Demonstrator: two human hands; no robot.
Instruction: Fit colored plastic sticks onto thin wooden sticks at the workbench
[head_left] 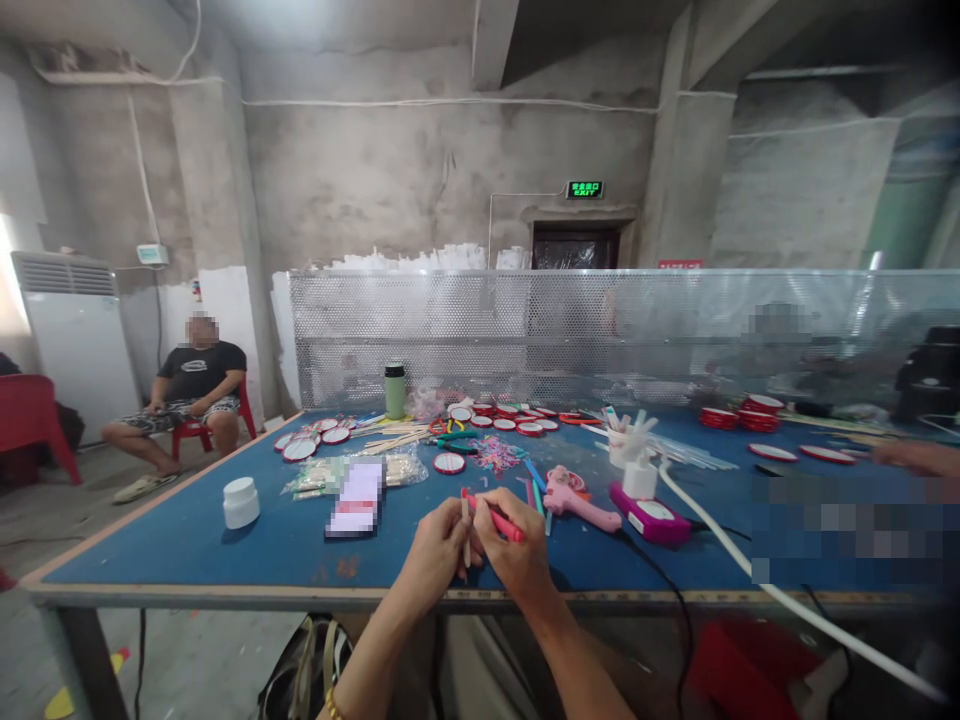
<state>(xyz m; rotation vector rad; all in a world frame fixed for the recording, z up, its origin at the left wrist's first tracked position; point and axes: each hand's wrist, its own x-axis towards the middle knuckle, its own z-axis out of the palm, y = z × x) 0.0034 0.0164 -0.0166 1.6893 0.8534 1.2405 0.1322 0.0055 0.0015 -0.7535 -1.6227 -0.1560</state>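
Stick (466, 520), flat, wooden, left grip (437, 540) pinching it, right grip (523, 556) pinching tubular pink marker (510, 527)

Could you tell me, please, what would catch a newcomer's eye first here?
Probably the pink pen in the right hand, close to the pale stick held by the left hand, over the blue table. A pink glue gun lies to their right, and a green exit sign glows above the dark doorway.

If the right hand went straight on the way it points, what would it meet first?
The right hand would probably first meet the thin stick in the left hand, though depth is unclear.
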